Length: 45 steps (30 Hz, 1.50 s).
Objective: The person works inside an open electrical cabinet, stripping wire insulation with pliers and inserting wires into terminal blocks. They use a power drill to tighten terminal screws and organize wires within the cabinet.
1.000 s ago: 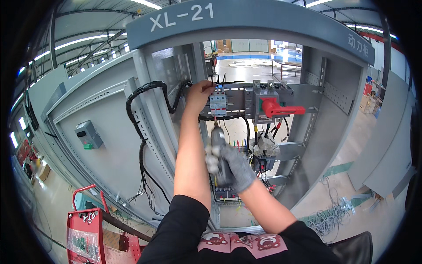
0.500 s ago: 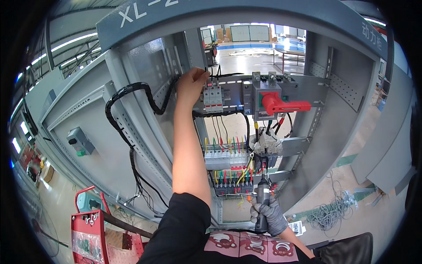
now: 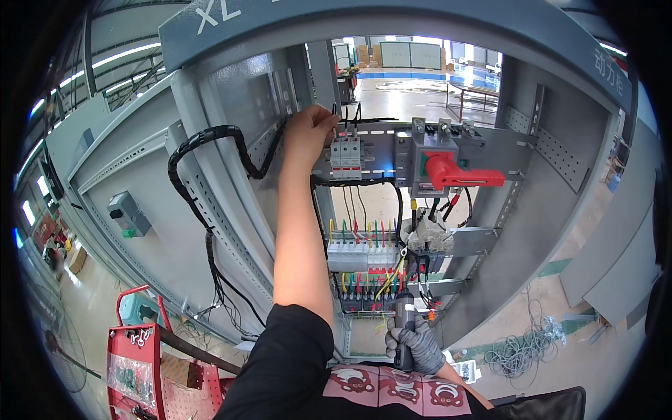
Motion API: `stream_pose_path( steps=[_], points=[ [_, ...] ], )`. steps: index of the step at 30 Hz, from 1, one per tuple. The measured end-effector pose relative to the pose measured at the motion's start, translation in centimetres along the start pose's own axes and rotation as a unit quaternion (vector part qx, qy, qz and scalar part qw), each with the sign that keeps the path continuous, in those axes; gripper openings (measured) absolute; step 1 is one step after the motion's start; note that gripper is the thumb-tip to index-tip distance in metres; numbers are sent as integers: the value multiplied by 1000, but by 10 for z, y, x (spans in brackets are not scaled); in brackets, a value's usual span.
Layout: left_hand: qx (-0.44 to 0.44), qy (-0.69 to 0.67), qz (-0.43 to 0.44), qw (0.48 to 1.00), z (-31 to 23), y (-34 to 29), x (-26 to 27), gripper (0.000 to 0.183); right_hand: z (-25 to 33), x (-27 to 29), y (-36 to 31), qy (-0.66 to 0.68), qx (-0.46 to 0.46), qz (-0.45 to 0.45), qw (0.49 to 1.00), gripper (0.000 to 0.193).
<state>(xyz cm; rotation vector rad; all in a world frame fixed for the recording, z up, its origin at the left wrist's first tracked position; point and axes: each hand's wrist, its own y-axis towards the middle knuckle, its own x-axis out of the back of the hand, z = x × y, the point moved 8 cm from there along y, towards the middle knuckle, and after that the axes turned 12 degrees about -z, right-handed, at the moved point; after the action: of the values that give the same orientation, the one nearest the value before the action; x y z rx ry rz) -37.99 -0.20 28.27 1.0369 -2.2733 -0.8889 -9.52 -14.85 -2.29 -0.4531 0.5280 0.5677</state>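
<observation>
Breaker (image 3: 346,155) beside left hand (image 3: 306,133).

The cabinet (image 3: 231,105) is painted sheet metal, a smooth grey with a dull sheen. The breakers (image 3: 346,155) look like matt pale plastic, and the switch handle (image 3: 458,175) is glossy red plastic. The cable bundle (image 3: 203,140) wears ribbed black plastic wrap. The right hand (image 3: 418,343) has a grey knitted glove (rough cloth); the left hand (image 3: 308,129) is bare. The screwdriver (image 3: 404,322) has a dark matt grip.
</observation>
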Motion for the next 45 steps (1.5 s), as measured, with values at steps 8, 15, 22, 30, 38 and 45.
stream_pose_path(
  steps=[8,15,22,30,38,45],
  points=[
    [-37,37,-40,998,-5,-4,2,16,1,7,4,3,18,-18,1000,20],
    [28,-56,-10,998,-1,12,-3,19,-2,9,4,9,7,-31,999,22],
    [89,-138,-19,986,5,8,-3,18,-7,13,8,31,12,-16,999,22],
    [20,-58,-8,998,19,-8,-3,14,-3,13,8,18,34,-19,999,23],
    [43,-156,8,987,27,-5,-6,17,-6,18,12,2,19,-25,999,23],
    [-132,3,12,991,-49,0,-6,30,-6,18,10,22,12,-16,1000,23]
  ],
)
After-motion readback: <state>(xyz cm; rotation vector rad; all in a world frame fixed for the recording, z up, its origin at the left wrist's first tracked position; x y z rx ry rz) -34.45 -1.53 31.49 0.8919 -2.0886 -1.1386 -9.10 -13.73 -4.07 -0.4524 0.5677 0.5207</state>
